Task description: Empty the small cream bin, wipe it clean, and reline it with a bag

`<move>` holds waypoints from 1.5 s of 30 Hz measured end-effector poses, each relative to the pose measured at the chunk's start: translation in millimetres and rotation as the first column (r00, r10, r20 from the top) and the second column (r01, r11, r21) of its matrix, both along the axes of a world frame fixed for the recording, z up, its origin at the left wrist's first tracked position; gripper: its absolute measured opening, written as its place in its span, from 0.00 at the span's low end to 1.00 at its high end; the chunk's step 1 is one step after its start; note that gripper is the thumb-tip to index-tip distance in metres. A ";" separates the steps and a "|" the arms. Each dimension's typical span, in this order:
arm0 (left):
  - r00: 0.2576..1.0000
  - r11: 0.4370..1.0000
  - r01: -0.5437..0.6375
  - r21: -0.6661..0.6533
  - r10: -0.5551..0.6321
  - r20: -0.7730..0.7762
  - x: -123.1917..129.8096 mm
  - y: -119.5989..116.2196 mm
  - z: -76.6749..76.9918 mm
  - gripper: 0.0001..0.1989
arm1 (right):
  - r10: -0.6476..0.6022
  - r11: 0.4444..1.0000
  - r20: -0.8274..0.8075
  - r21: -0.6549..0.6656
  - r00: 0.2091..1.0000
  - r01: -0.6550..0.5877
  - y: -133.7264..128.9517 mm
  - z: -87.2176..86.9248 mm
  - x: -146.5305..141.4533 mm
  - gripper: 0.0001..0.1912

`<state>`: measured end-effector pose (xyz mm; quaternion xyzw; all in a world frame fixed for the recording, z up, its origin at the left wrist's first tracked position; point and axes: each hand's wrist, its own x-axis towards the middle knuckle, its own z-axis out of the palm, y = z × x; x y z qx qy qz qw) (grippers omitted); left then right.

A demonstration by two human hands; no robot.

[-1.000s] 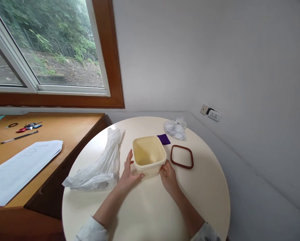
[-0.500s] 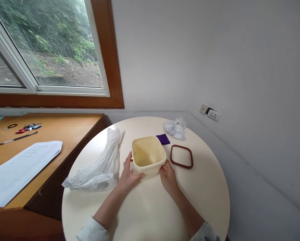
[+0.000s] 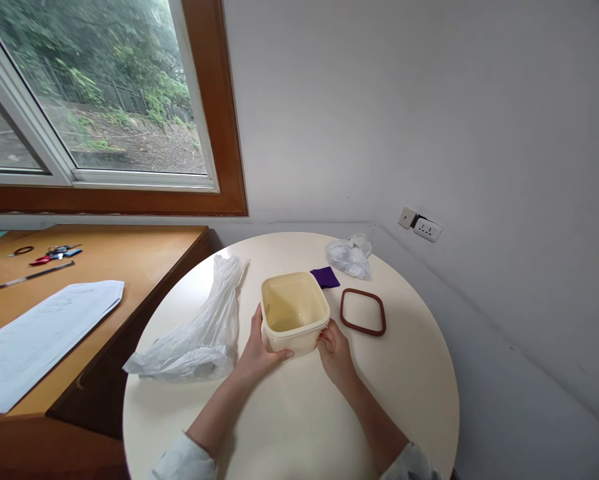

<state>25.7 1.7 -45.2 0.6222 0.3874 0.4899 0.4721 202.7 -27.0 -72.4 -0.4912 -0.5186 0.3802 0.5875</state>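
A pale yellow, square plastic container point(image 3: 295, 341) without a lid is held between my hands above the round table. My left hand point(image 3: 255, 350) grips its left side, thumb along the near wall and fingers reaching round behind. At the near right corner, my right hand point(image 3: 335, 347) has its fingers curled against the container just below the rim. The inside holds nothing that I can see. To the right of it lies a brown-red rounded square ring point(image 3: 363, 329). A folded purple cloth point(image 3: 325, 277) lies just behind the container.
A crumpled white plastic bag point(image 3: 204, 333) lies left on the round table point(image 3: 289, 427); a smaller knotted bag point(image 3: 349, 256) sits at the back right. On the wooden desk point(image 3: 149, 247) at left are papers point(image 3: 44, 340), a pen point(image 3: 37, 274) and keys point(image 3: 59, 253). Walls border the table behind and right.
The container has shifted slightly left in my hands. My left thumb has slid a little to the right along its near wall. Other things have stayed put.
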 end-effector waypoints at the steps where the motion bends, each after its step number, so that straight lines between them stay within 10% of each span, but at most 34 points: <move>1: 1.000 1.000 0.029 0.004 -0.029 -0.009 0.7 -0.1 0.6 0.55 | 0.002 1.000 0.003 0.000 1.000 -0.002 -0.1 0.5 0.0 0.23; 13: 1.000 1.000 0.014 -0.005 -0.014 -0.004 2.3 4.7 -3.3 0.56 | -0.113 0.988 0.242 0.132 0.964 0.083 25.1 17.1 21.9 0.19; 22: 0.997 1.000 -0.024 -0.002 0.024 -0.079 -4.9 9.1 -0.5 0.54 | -0.249 0.935 0.668 -0.022 0.701 0.353 163.0 74.3 111.7 0.22; 29: 0.995 1.000 -0.029 0.002 0.029 -0.097 -7.7 15.2 -5.3 0.54 | -0.099 0.843 0.816 -0.236 0.570 0.483 234.7 71.5 136.4 0.26; 45: 0.999 1.000 0.002 0.022 -0.001 -0.053 -11.1 20.4 -10.9 0.53 | -0.106 0.748 0.824 -0.302 0.556 0.591 254.5 56.6 149.3 0.13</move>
